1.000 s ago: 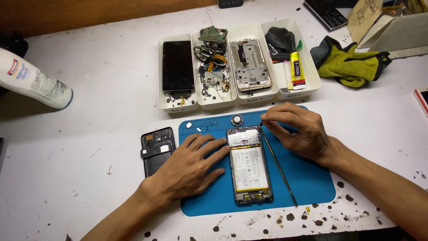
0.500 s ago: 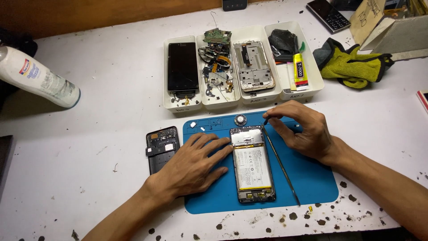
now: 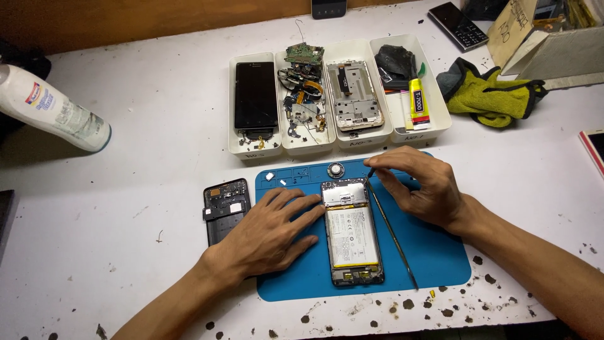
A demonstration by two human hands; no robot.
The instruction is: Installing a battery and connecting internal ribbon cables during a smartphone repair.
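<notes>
Clutter crowded the white counter (image 3: 126, 189) around the blue mat (image 3: 434, 252), where one opened phone (image 3: 352, 233) lay back-up near the middle, its pale battery exposed. The left hand (image 3: 270, 230) lay flat beside it, fingers spread and touching the phone's left edge, its grip wide and holding nothing. The right hand (image 3: 421, 186) pinched a thin tool (image 3: 370, 171) at the phone's upper right corner, its grip narrow around that tool. One long metal rod (image 3: 393, 233) lay on the mat along the phone's right side, partly under the right hand. One black back cover (image 3: 225, 208) sat just left of the mat, partly hidden by the left wrist. One small round part (image 3: 336, 169) rested at the mat's top edge. Behind the mat stood four white trays (image 3: 248, 151) in a row, holding a dark phone, loose circuit parts, a metal frame, and a glue tube. One white bottle (image 3: 53, 110) lay far left; one green cloth (image 3: 491, 94) sat far right.
</notes>
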